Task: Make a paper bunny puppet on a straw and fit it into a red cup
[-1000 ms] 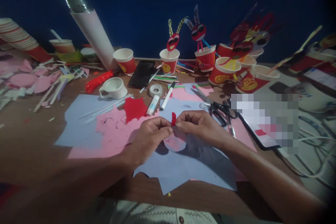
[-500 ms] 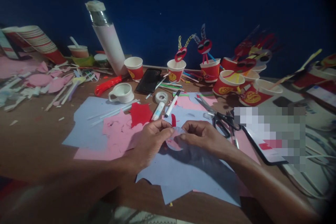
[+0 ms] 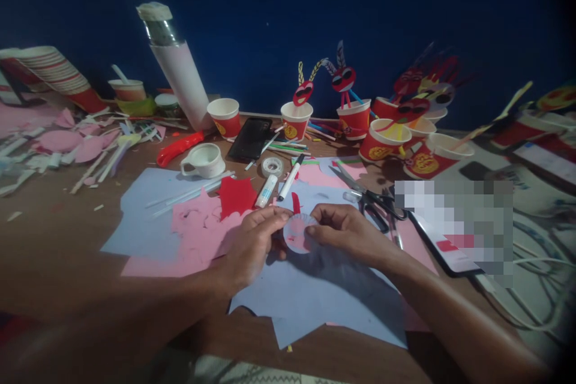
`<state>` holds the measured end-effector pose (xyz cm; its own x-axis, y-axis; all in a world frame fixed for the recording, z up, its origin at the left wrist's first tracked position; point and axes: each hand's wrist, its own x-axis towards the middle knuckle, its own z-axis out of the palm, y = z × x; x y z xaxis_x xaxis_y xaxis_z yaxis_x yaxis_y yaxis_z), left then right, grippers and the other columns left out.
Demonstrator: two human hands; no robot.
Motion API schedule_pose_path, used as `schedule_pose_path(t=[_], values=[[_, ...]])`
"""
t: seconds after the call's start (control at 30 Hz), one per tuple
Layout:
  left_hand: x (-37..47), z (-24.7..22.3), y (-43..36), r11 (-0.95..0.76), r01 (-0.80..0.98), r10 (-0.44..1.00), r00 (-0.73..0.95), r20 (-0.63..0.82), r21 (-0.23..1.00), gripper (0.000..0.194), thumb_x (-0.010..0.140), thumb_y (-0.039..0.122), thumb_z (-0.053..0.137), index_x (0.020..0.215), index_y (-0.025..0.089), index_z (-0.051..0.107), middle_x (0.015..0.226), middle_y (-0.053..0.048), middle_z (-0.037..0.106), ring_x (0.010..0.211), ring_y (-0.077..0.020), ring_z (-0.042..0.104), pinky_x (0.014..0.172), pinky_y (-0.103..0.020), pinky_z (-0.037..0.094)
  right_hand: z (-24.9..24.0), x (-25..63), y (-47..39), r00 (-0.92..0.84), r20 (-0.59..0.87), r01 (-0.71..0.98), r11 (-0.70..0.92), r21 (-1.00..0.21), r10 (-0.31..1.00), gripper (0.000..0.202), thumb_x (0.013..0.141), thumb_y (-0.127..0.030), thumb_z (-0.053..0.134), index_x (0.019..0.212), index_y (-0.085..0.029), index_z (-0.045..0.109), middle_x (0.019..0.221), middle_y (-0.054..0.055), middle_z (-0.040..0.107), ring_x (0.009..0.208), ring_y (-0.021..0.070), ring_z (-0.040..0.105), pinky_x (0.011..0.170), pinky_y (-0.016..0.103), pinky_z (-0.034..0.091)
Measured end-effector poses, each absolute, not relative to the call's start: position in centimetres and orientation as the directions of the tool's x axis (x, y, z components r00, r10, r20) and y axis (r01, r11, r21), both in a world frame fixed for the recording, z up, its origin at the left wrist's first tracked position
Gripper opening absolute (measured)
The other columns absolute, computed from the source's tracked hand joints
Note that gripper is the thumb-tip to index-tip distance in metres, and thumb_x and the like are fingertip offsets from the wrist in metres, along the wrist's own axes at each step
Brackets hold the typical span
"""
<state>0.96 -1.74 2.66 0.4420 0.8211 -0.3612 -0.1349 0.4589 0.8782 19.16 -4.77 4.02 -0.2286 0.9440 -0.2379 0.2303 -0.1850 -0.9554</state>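
At your far left, a slanting stack of cups [image 3: 63,75] stands behind pink and white scraps [image 3: 67,141]. Next come a tilted bottle [image 3: 177,72], a red object [image 3: 180,149] and a mug [image 3: 203,161], with blue paper [image 3: 139,210] and pink paper [image 3: 198,234] nearer you on the worktop [image 3: 54,258]. Your left hand [image 3: 256,243] pinches the left edge of the small pale disc [image 3: 296,237], which has pink on its face. The disc is between your hands, above more blue paper, with a red strip [image 3: 296,203] showing just behind it. Your right hand [image 3: 344,231] has its thumb and fingers closed on the disc's right edge. Beyond your hands lie the glue stick [image 3: 267,191], tape [image 3: 272,167] and marker [image 3: 290,177]. To the right are open scissors [image 3: 366,192], then a lit screen [image 3: 443,246], partly blurred out; red cups [image 3: 384,143] with paper faces stand behind.
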Motion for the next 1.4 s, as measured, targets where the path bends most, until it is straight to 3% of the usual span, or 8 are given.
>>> schedule_pose_path(t=[0.3,0.5,0.7,1.07,1.4], values=[[1.17,2.96,-1.74,0.448,-0.031,0.803,0.453,-0.387,0.894,0.020,0.071,0.031,0.069,0.075,0.017,0.056,0.057,0.006,0.053,0.043,-0.0054,0.049,0.039,-0.016,0.038,4.08,19.07,-4.88,-0.247,-0.260,0.249,-0.198,-0.948,0.934,0.017,0.080,-0.031,0.059,0.071,-0.017,0.055,0.056,-0.006,0.046,0.049,0.0069,0.036,0.045,0.020,0.026],[1.33,3.21,-1.97,0.386,0.023,0.812,0.467,-0.351,0.922,0.012,0.071,0.024,0.064,0.070,0.016,0.056,0.056,0.006,0.052,0.045,-0.0054,0.046,0.042,-0.017,0.038,4.61,19.05,-4.56,-0.183,-0.135,0.226,-0.091,-0.970,0.974,0.022,0.084,-0.036,0.055,0.076,-0.016,0.060,0.065,-0.002,0.052,0.059,0.0094,0.044,0.054,0.023,0.033],[1.27,2.96,-2.39,0.332,0.095,0.791,0.513,-0.332,0.938,0.008,0.071,0.021,0.064,0.074,0.015,0.059,0.063,0.004,0.055,0.052,-0.0054,0.048,0.046,-0.016,0.037,4.28,18.62,-4.59,-0.135,-0.150,0.201,-0.121,-0.972,0.979,0.016,0.077,-0.031,0.060,0.070,-0.017,0.057,0.063,-0.003,0.051,0.056,0.0090,0.043,0.052,0.023,0.031],[1.50,2.67,-2.19,0.375,0.010,0.806,0.490,-0.332,0.927,0.022,0.067,0.025,0.073,0.082,0.014,0.060,0.067,0.003,0.059,0.058,-0.0061,0.054,0.052,-0.015,0.043,3.89,18.76,-4.34,-0.020,-0.129,0.094,-0.127,-0.987,0.991,0.015,0.075,-0.028,0.061,0.065,-0.017,0.055,0.059,-0.004,0.052,0.054,0.0086,0.044,0.052,0.023,0.033],[1.49,3.24,-2.39,0.328,-0.010,0.848,0.443,-0.290,0.945,0.025,0.066,0.026,0.075,0.084,0.014,0.061,0.066,0.001,0.061,0.057,-0.0085,0.057,0.050,-0.018,0.046,4.14,18.90,-4.20,0.066,-0.134,0.129,-0.141,-0.982,0.989,0.019,0.076,-0.028,0.060,0.061,-0.017,0.054,0.057,-0.004,0.053,0.053,0.0081,0.044,0.051,0.023,0.032]])
